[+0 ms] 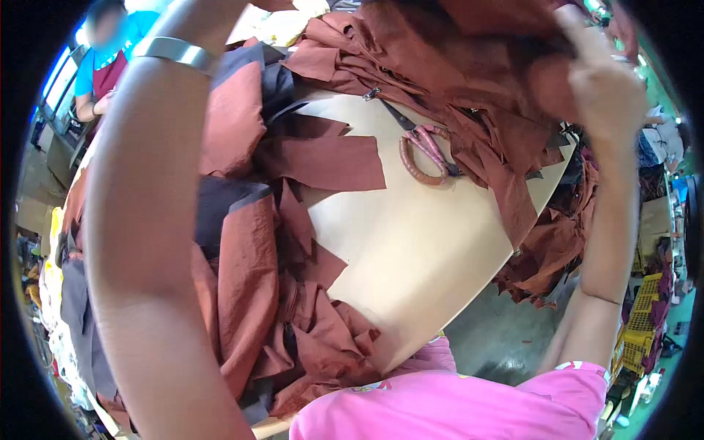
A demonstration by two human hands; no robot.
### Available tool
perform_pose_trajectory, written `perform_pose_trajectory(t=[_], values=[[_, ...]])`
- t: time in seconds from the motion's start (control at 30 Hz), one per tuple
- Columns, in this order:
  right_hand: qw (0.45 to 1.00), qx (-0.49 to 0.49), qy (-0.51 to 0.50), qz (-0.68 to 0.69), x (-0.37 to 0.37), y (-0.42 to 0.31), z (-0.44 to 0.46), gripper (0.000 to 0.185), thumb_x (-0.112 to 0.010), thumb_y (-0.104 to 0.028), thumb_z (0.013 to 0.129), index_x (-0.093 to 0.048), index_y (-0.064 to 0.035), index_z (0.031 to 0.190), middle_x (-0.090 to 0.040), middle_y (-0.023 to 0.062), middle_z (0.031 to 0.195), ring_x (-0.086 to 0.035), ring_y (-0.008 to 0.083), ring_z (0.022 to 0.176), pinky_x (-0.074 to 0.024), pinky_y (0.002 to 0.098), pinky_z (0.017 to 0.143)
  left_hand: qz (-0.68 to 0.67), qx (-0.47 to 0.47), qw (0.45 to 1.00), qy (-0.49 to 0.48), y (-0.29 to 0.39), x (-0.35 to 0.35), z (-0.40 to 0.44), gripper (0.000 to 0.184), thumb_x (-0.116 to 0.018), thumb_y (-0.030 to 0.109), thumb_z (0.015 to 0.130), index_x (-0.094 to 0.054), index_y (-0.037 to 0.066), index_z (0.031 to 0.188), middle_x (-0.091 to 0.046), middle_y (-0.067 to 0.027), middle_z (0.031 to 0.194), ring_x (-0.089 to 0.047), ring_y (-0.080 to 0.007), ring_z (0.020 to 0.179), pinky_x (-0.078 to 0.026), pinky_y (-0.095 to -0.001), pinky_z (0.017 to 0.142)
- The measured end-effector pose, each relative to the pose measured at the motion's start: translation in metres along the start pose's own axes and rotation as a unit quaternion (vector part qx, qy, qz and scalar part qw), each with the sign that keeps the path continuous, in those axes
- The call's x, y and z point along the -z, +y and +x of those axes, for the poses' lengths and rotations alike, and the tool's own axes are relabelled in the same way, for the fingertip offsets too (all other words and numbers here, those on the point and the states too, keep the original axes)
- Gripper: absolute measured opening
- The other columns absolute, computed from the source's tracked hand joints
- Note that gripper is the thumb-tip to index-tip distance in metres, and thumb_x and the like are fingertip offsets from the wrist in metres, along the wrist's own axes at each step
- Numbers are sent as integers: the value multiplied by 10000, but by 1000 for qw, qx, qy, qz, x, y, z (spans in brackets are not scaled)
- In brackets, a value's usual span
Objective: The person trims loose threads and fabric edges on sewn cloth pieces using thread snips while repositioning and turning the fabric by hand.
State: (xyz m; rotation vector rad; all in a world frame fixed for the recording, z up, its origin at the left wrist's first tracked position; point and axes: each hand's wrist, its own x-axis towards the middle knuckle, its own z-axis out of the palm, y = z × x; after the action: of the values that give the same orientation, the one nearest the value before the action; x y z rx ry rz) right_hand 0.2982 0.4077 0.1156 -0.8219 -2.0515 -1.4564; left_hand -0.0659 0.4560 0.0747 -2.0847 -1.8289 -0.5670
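My left hand [224, 13] is cut off at the top edge, above a metal band [174, 53] on the wrist, so its fingers are hidden. At the upper right, my right hand [605, 84] is blurred and closed on reddish-brown cloth [506, 37], which is lifted and smeared by motion. More of this cloth lies heaped across the far side of the pale table [411, 249]. Scissors [425, 154] with pink-wrapped handles rest on the tabletop, their blades pointing toward the heap. Cut reddish-brown pieces [323, 161] lie left of the scissors, mixed with dark grey cloth [220, 209].
Reddish-brown scraps [550, 253] are piled below the table's right edge. Yellow crates [639, 323] stand at the far right. Another person [110, 70] in blue is at the upper left. My lap in pink clothing [455, 407] is against the near edge.
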Motion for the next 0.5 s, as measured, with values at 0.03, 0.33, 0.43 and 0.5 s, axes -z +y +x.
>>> perform_pose_trajectory(t=[0.03, 0.33, 0.43, 0.5], values=[[995, 51, -69, -51, -16, -19, -12, 89, -539, -133, 740, -596, -115, 805, -604, 53, 769, -618, 207, 565, -497, 333, 506, 16, -2, 1000, -12, -1, -18, 4, 313, -513, 45, 689, -528, 127, 991, -481, -73, 1034, -498, -242, 910, -445, -380, 691], [953, -36, -113, 280, -64, -137, -10, 266, -682, -184, 704, -530, -73, 892, -572, 81, 807, -639, 266, 675, -513, 363, 543, 115, -110, 983, -91, 31, -50, -98, 300, -555, 119, 757, -594, 155, 1053, -448, -77, 1231, -395, -301, 1180, -379, -514, 909], [962, 9, -169, 213, -98, -188, 5, 530, -620, -185, 750, -420, -65, 1226, -528, 159, 1127, -647, 273, 680, -529, 359, 594, 89, -122, 984, -95, 43, -17, -140, 265, -608, 104, 735, -579, 81, 997, -503, -96, 1129, -422, -264, 1144, -365, -472, 915], [962, -1, -197, 187, -140, -199, 14, 494, -577, -125, 752, -418, -51, 1214, -546, 186, 1080, -649, 277, 677, -529, 367, 592, 114, -79, 975, -172, 48, -3, -167, 325, -604, 138, 762, -588, 120, 1085, -438, -87, 1273, -303, -291, 1267, -281, -538, 996]])
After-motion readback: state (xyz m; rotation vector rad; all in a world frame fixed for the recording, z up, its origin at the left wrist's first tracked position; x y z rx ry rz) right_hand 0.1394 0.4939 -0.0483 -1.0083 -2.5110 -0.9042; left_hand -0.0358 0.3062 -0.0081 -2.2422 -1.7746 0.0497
